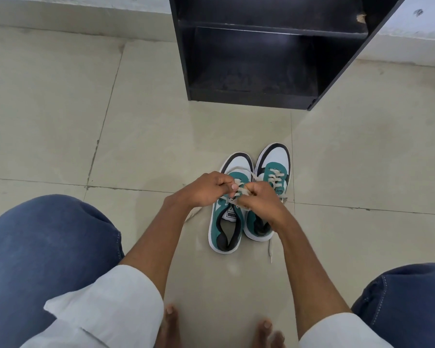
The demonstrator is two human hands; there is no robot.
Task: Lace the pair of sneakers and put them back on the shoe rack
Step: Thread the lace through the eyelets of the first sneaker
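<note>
Two green, white and black sneakers stand side by side on the tiled floor, toes pointing away from me. Over the left sneaker, my left hand and my right hand each pinch its cream lace above the eyelets. The right sneaker has its lace threaded across the tongue. A loose lace end trails on the floor behind that shoe, and another lace end lies under my left wrist. The black shoe rack stands open-fronted just beyond the sneakers.
My knees in blue jeans flank the shoes on both sides, and my bare toes rest on the floor near the bottom edge. A white wall base runs behind the rack. Beige tiles spread to the left and right.
</note>
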